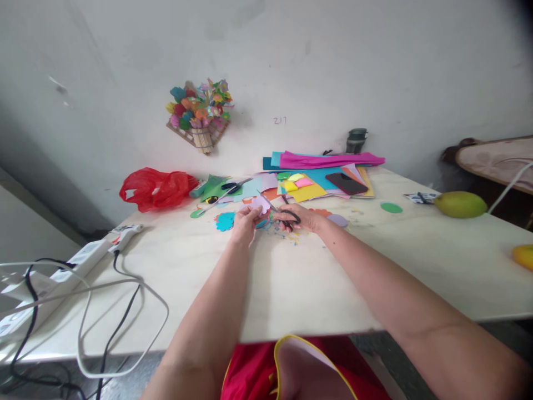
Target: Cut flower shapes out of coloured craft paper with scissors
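Note:
Between the fingers of my left hand (247, 219) is a lilac paper cutout (260, 204) with a scalloped edge. My right hand (306, 218) is closed round black-handled scissors (288, 216), whose blades point up and left, close to the lilac paper. A blue scalloped paper piece (225, 221) lies on the table just left of my left hand. Small paper scraps (293, 238) are scattered below the scissors. Beside my right wrist rests a lilac paper oval (337, 220). Part of the table under both hands is hidden.
Coloured paper sheets (310, 191), a dark phone (346, 183) and a second pair of scissors (235, 185) lie at the back. A red plastic bag (156, 189) is at left, near power strips (83, 258) with loose cables. A green-yellow fruit (460, 204) sits at right.

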`<state>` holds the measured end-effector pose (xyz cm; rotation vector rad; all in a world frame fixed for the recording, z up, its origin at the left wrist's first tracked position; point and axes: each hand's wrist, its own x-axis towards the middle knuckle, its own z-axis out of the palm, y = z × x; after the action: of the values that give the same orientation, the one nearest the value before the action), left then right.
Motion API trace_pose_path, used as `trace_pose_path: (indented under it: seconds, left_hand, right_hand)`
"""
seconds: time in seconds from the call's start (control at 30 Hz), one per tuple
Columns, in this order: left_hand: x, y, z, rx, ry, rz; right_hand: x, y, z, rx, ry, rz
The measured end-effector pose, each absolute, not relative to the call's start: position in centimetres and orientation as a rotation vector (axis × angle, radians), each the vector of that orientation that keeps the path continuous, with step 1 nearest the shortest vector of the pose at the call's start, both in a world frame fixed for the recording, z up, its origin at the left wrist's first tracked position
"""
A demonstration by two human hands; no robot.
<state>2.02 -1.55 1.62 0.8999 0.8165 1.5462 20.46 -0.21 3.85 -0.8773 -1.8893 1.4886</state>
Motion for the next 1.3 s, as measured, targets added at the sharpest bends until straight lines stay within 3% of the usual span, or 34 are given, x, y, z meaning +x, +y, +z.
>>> trace_pose_path:
  seconds: [1.3]
  left_hand:
    - [1.93, -1.2, 1.24, 0.797, 0.831, 1.615]
  right_hand:
    - [19.97, -0.6, 4.02, -0.913, -1.83, 1.4]
